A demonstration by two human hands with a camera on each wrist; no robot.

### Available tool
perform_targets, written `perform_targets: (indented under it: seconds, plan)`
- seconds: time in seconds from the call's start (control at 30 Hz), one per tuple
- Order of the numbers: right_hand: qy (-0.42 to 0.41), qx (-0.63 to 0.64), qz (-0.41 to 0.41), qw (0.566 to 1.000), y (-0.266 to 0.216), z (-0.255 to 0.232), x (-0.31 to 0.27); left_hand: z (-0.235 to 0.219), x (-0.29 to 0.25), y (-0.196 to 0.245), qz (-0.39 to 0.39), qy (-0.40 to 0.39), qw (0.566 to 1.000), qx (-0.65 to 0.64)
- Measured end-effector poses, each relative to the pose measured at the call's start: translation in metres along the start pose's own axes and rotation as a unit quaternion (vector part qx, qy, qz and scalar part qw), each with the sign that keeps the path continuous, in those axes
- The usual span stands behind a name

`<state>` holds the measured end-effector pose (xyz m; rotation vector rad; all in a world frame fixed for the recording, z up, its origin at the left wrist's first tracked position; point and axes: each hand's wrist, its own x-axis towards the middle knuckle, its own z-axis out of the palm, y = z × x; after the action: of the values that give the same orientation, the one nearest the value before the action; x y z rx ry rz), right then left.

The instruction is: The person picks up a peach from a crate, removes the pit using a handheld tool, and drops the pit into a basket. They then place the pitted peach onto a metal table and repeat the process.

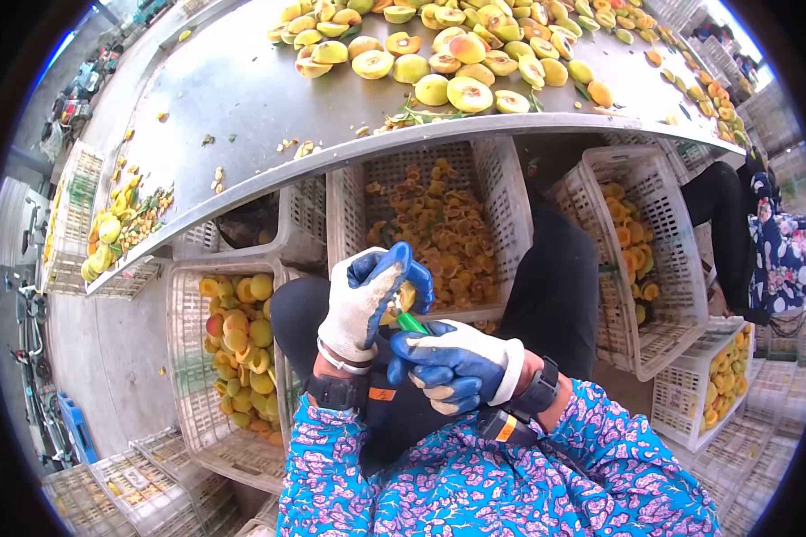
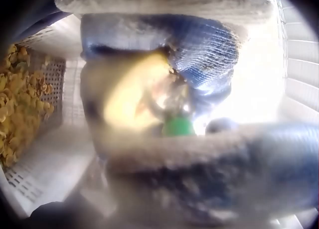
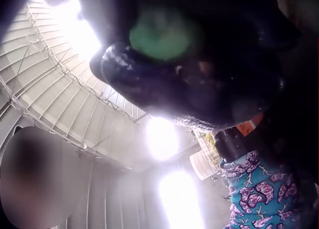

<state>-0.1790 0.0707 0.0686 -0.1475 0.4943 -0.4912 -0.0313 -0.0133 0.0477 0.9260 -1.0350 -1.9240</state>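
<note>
My left hand (image 1: pixel 358 300), in a white knit glove with blue coating, holds a piece of yellow peach (image 2: pixel 132 97) with its fingers curled round it. My right hand (image 1: pixel 466 362), gloved the same way, grips a small tool by its green handle (image 1: pixel 410 323). In the left wrist view the tool's shiny metal end (image 2: pixel 177 99) is right at the reddish middle of the cut peach; its exact shape is blurred. The right wrist view shows the handle's green end (image 3: pixel 162 40) among dark glove fingers. Both hands are above my lap, near the crate of cut pieces.
A metal table (image 1: pixel 215 107) ahead bears many halved peaches (image 1: pixel 470 94). Beneath its edge stands a crate (image 1: pixel 340 201) of small cut pieces. Crates of peaches stand at left (image 1: pixel 184 358) and right (image 1: pixel 613 295). Another person's dark-sleeved limb (image 1: pixel 721 215) shows at right.
</note>
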Motion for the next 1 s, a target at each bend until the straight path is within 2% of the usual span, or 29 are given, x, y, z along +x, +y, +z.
perform_targets:
  seconds: [0.07,0.17,0.23,0.33,0.4,0.47,0.57,0.67,0.77,0.9,0.93,1.0]
  plan:
    - [-0.031,0.057,0.018,0.998,0.003,-0.006,-0.001,-0.002,-0.001,0.001,-0.005,-0.031,0.999,-0.006]
    - [-0.071,0.109,0.037,0.991,0.008,-0.017,0.003,0.000,-0.002,0.005,-0.047,-0.031,0.998,-0.001]
    - [-0.082,0.134,0.050,0.986,0.007,-0.019,0.003,-0.002,-0.001,0.003,-0.045,-0.033,0.998,0.012]
    - [-0.140,0.174,0.035,0.974,0.012,-0.025,0.010,-0.004,0.002,0.003,-0.033,-0.050,0.998,-0.028]
    - [-0.207,0.231,0.012,0.951,0.020,-0.032,0.022,-0.002,0.002,0.007,-0.019,-0.071,0.996,-0.059]
    - [-0.251,0.277,-0.004,0.927,0.026,-0.036,0.029,0.002,0.004,0.007,-0.025,-0.049,0.998,-0.025]
    - [-0.208,0.248,0.007,0.946,0.021,-0.040,0.023,0.005,0.008,0.003,-0.045,-0.033,0.998,0.011]
    - [-0.112,0.138,-0.009,0.984,0.015,-0.042,0.011,0.011,0.012,0.001,-0.070,-0.020,0.996,0.060]
    - [-0.073,0.035,0.019,0.997,0.007,-0.048,0.003,0.014,0.015,-0.004,-0.093,-0.004,0.984,0.152]
    - [-0.129,0.186,-0.011,0.974,0.008,-0.047,0.008,0.012,0.024,-0.008,-0.043,0.012,0.999,0.030]
    - [-0.186,0.240,-0.019,0.953,0.011,-0.051,0.017,0.011,0.026,-0.011,-0.030,0.028,0.999,0.010]
    - [-0.212,0.223,-0.032,0.951,0.017,-0.047,0.018,0.006,0.031,-0.013,-0.002,0.063,0.997,-0.038]
